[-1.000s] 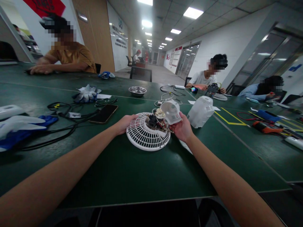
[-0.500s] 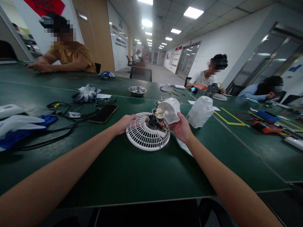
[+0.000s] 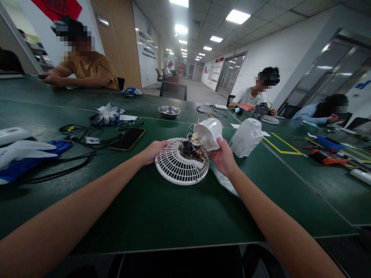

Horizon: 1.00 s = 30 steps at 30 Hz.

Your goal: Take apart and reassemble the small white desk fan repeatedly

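Note:
A round white fan grille (image 3: 176,172) leans toward me over the green table, its slats facing up. My left hand (image 3: 156,151) grips its left rim. On the grille sits a dark fan motor (image 3: 189,148) with thin wires and a cream-coloured part (image 3: 196,139) on top. My right hand (image 3: 223,157) is closed on a white rounded motor cover (image 3: 211,131), tilted beside the motor with its hollow side toward it. Fingers of both hands are partly hidden behind what they hold. Just right of the cover stands a translucent white housing (image 3: 247,138).
A phone (image 3: 128,139) and black cables (image 3: 87,152) lie left of the grille. Further back are a metal bowl (image 3: 169,112) and work gloves (image 3: 106,116). An orange-and-black tool (image 3: 326,157) rests at right. Co-workers sit across the table, one handling another fan part (image 3: 262,110).
The view has shifted very slightly. The motor cover has tilted a little in my right hand, while my left hand keeps its hold on the grille.

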Each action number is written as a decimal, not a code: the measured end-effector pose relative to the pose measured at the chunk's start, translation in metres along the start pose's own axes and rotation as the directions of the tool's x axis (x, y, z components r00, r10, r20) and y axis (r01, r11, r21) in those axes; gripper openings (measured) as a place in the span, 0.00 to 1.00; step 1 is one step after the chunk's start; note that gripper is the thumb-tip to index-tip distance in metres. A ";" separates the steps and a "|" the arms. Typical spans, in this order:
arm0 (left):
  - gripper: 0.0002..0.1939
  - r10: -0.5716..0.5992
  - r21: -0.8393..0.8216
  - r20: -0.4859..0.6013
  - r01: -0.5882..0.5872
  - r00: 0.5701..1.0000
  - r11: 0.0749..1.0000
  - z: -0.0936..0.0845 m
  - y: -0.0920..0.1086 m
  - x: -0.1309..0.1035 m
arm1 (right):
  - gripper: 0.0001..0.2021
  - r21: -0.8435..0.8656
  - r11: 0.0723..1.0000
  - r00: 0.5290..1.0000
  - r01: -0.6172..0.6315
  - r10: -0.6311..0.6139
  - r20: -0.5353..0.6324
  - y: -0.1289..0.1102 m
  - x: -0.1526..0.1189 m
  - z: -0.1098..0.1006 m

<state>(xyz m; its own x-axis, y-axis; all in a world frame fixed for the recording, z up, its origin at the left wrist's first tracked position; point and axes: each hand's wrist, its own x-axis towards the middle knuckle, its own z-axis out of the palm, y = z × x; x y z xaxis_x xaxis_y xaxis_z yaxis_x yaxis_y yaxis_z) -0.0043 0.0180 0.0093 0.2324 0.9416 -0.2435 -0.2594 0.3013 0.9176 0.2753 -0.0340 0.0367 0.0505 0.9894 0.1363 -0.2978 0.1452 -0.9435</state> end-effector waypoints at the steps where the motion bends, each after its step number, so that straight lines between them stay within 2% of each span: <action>1: 0.09 -0.001 0.003 0.005 0.001 1.000 1.000 0.000 0.000 0.000 | 0.23 -0.021 1.000 1.000 0.016 -0.016 -0.002 0.000 0.000 0.001; 7: 0.09 -0.005 0.003 0.017 0.005 1.000 1.000 -0.003 -0.001 0.002 | 0.28 -0.181 0.970 0.986 0.165 -0.167 0.004 0.005 -0.003 0.005; 11: 0.09 -0.001 0.012 0.025 0.000 1.000 1.000 -0.004 -0.002 0.002 | 0.31 -0.323 0.916 0.971 0.236 -0.217 0.097 0.005 -0.007 0.005; 15: 0.08 0.006 0.040 0.038 -0.007 0.999 0.999 -0.007 -0.003 0.004 | 0.38 -0.513 0.759 0.915 0.401 -0.310 0.257 0.004 -0.010 0.003; 17: 0.08 0.001 0.043 0.047 -0.003 0.999 0.999 -0.009 -0.005 0.007 | 0.41 -0.577 0.677 0.889 0.457 -0.345 0.300 0.004 -0.011 0.002; 25: 0.08 0.013 0.053 0.037 -0.015 0.999 0.998 -0.005 -0.006 0.006 | 0.38 -0.685 0.462 0.826 0.563 -0.346 0.446 -0.003 -0.016 0.003; 28: 0.10 0.068 0.180 -0.002 -0.066 0.998 0.981 -0.004 -0.005 0.003 | 0.39 -0.702 0.437 0.827 0.562 -0.331 0.455 -0.005 -0.015 0.002; 30: 0.14 0.200 0.414 -0.066 -0.156 0.978 0.897 -0.004 -0.003 0.001 | 0.39 -0.716 0.424 0.831 0.555 -0.314 0.458 -0.006 -0.015 0.002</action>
<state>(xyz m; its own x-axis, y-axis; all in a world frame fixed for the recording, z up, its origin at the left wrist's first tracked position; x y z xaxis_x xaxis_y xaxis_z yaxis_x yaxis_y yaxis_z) -0.0071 0.0184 0.0046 0.1137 0.9907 -0.0747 0.1187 0.0611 0.9910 0.2746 -0.0495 0.0405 -0.3014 0.7801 0.5482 0.5842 0.6055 -0.5405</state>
